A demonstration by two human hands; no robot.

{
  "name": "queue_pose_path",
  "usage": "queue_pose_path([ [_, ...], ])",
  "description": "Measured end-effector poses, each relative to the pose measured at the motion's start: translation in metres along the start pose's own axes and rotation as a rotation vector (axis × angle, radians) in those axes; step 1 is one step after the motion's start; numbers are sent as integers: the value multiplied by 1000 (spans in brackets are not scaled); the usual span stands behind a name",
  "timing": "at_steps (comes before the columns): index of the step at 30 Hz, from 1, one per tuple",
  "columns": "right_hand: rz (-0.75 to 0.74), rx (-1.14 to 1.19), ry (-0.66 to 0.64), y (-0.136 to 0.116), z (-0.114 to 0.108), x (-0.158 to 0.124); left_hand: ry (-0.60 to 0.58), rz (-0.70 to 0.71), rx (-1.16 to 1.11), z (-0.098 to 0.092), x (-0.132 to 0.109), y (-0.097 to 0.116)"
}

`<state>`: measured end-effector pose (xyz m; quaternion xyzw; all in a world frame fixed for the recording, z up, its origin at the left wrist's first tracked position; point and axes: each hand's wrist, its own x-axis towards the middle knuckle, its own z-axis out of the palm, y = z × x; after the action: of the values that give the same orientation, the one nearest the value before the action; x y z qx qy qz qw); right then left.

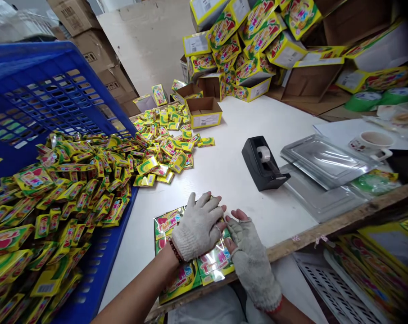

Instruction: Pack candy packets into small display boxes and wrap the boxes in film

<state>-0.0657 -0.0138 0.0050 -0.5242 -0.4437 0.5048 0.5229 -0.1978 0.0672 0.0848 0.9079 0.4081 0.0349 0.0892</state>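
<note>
A flat, rectangular set of green, yellow and pink small boxes (215, 261) lies at the table's front edge, with a glossy, clear-looking surface over it. My left hand (199, 227), in a white knitted glove with bare fingertips, rests palm down on top with fingers stretched out. At the set's right edge is my right hand (251, 256), gloved the same way. Its fingers are extended and slightly bent along the edge, with the thumb over the top. Both hands hide part of the set. Ahead and left spreads a pile of loose small boxes (170, 148).
A blue crate (123, 243) tipped on its side spills many small boxes on the left. A black tape dispenser (263, 164), clear plastic trays (325, 159) and a cup (371, 141) stand to the right. Display cartons (254, 67) are heaped at the back.
</note>
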Motion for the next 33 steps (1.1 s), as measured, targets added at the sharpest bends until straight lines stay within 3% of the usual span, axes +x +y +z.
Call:
queue_pose_path([
  [3, 8, 34, 47, 0, -7, 0, -5, -87, 46, -1, -10, 11],
  [5, 59, 30, 38, -7, -24, 6, 12, -159, 59, 0, -14, 15],
  [7, 125, -120, -35, -23, -47, 17, 27, -201, 60, 2, -15, 18],
  [11, 85, -409, -404, -75, -79, 45, 40, -195, 40, 4, -14, 18],
  [14, 27, -308, -827, -104, -78, 65, 54, -197, 40, 5, -14, 16],
  [16, 16, -289, -994, -106, -72, 80, 63, -201, 37, 6, -14, 15],
  [23, 135, -379, -1006, -54, -62, 116, 52, -205, 13, 8, -15, 14],
  [33, 139, -318, -1020, -36, -66, 119, 22, -209, 72, 6, -13, 14],
])
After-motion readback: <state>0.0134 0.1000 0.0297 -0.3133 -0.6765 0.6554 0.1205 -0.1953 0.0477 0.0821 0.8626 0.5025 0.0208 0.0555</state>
